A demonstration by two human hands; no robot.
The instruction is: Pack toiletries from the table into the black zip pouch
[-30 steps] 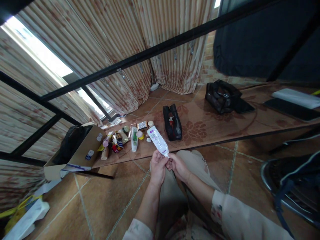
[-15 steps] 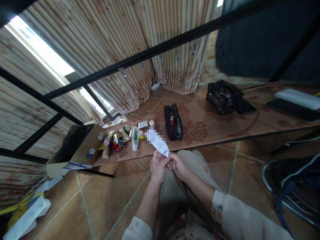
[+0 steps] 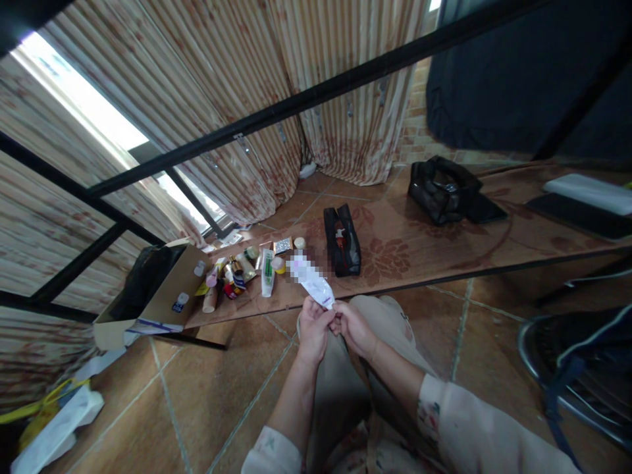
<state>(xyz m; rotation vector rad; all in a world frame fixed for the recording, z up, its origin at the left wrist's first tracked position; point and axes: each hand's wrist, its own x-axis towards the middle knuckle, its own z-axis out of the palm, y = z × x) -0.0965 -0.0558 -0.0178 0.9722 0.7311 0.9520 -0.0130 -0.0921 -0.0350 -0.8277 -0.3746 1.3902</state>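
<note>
Both hands are closed on the near end of a flat white packet (image 3: 318, 288) with small purple or blue print. My left hand (image 3: 315, 326) grips it from the left, thumb across. My right hand (image 3: 351, 327) pinches its bottom corner, touching the left fingers. The packet points away from me over the table's front edge, and its far end is blurred out. Beyond it on the right stands a black mesh pouch (image 3: 342, 243), its top open, with a reddish bottle inside. To the left lie a white-and-green tube (image 3: 267, 275) and a yellow-and-white jar (image 3: 279, 265).
A cloth-covered table (image 3: 390, 253) runs across. Several small cosmetics (image 3: 234, 273) cluster left, beside a cardboard box (image 3: 170, 289). A larger black mesh bag (image 3: 437, 191) stands right. A black metal rail (image 3: 296, 102) crosses above. A chair (image 3: 582, 375) is at lower right.
</note>
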